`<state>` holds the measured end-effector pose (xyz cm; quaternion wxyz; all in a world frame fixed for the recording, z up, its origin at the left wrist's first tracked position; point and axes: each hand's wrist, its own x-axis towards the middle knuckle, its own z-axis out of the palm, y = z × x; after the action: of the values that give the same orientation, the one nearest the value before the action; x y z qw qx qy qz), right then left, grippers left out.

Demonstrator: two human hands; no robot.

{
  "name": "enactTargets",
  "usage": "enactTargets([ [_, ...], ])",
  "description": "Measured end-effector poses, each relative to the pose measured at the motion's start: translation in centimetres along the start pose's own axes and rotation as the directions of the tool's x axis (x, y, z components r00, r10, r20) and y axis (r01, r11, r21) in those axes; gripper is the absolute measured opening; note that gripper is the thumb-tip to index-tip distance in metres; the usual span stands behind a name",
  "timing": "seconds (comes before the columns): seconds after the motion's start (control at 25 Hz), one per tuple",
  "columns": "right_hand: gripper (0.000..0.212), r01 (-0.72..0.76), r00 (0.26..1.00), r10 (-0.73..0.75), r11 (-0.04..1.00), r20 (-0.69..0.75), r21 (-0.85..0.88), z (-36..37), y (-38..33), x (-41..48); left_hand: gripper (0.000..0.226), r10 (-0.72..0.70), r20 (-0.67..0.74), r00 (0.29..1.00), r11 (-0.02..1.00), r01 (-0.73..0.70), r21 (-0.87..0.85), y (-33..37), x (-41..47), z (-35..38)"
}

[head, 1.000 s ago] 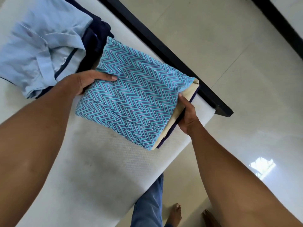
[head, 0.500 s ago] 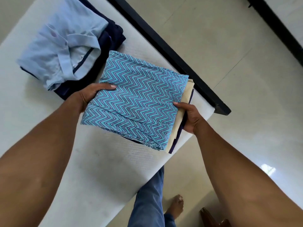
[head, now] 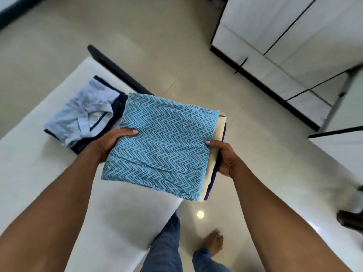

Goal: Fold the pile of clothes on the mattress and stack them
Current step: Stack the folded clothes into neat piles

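Note:
A stack of folded clothes hangs in the air between both hands, above the mattress's near corner. Its top piece is a turquoise zigzag-patterned cloth [head: 167, 144]; a cream piece [head: 217, 138] and a dark purple one [head: 213, 177] show at its right edge. My left hand [head: 110, 143] grips the stack's left side, thumb on top. On the right side, my right hand [head: 225, 157] grips it the same way. A second folded pile, a light blue shirt [head: 82, 114] over a navy garment [head: 117, 103], lies on the white mattress [head: 39, 173] at the left.
A black bed frame rail [head: 117, 73] runs along the mattress's far side. White wardrobe doors with black trim [head: 284, 46] stand at the right across a glossy beige floor [head: 255, 144]. My jeans-clad legs and a bare foot [head: 214, 242] are below.
Both hands have lifted the folded stack off the mattress and carried it up and to the right. The view has swung back, and the wardrobe has come into sight.

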<state>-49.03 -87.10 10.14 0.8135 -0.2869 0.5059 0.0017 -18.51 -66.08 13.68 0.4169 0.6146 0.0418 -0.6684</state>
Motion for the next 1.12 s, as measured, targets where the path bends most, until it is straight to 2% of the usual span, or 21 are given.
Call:
enactTargets([
  [0.04,0.057,0.019,1.0,-0.019,1.0,-0.004,0.002,-1.3,-0.7,-2.3,0.075,0.002,0.016,1.0,0.999,-0.002,0.035,0.4,-1.1,2.1],
  [0.08,0.057,0.035,0.999,-0.035,0.999,-0.01,0.013,-2.6,-1.1,-4.4,0.077,0.01,0.029,1.0,0.998,-0.011,0.055,0.9,-2.0,4.3],
  [0.2,0.056,0.082,0.996,-0.08,0.996,-0.042,0.038,-7.7,-1.4,-10.5,0.058,0.033,0.042,0.999,0.987,-0.039,0.153,1.5,-4.4,11.7],
  [0.36,0.053,0.134,0.988,-0.127,0.988,-0.084,0.079,-16.4,-1.5,-18.7,0.054,0.039,0.087,0.995,0.959,-0.062,0.278,1.2,-7.1,23.8],
  [0.48,0.052,0.198,0.974,-0.184,0.974,-0.132,0.108,-23.9,-2.6,-24.5,0.098,0.045,0.155,0.987,0.938,-0.095,0.332,0.7,-7.6,33.6],
  [0.52,0.051,0.232,0.965,-0.213,0.965,-0.155,0.119,-27.2,-3.2,-26.8,0.105,0.044,0.189,0.981,0.931,-0.109,0.349,0.5,-7.4,37.6],
  [0.56,0.05,0.268,0.953,-0.243,0.954,-0.181,0.131,-30.4,-3.8,-29.0,0.103,0.051,0.218,0.975,0.922,-0.13,0.364,0.5,-7.0,41.7],
  [0.68,0.05,0.367,0.913,-0.314,0.911,-0.261,0.186,-38.7,-5.4,-35.1,0.077,0.118,0.257,0.959,0.902,-0.212,0.376,1.4,-5.7,53.2],
  [0.84,0.049,0.519,0.826,-0.381,0.802,-0.416,0.297,-49.4,-7.1,-42.4,0.044,0.127,0.348,0.929,0.83,-0.292,0.476,3.7,-3.9,69.7],
  [0.96,0.051,0.617,0.75,-0.401,0.712,-0.526,0.336,-55.3,-8.5,-45.0,0.036,0.141,0.406,0.903,0.746,-0.366,0.556,6.0,-2.2,79.9],
  [1.12,0.047,0.694,0.688,-0.389,0.601,-0.613,0.397,-63.1,-11.6,-45.7,0.037,0.072,0.463,0.883,0.629,-0.4,0.666,9.5,2.3,93.4],
])
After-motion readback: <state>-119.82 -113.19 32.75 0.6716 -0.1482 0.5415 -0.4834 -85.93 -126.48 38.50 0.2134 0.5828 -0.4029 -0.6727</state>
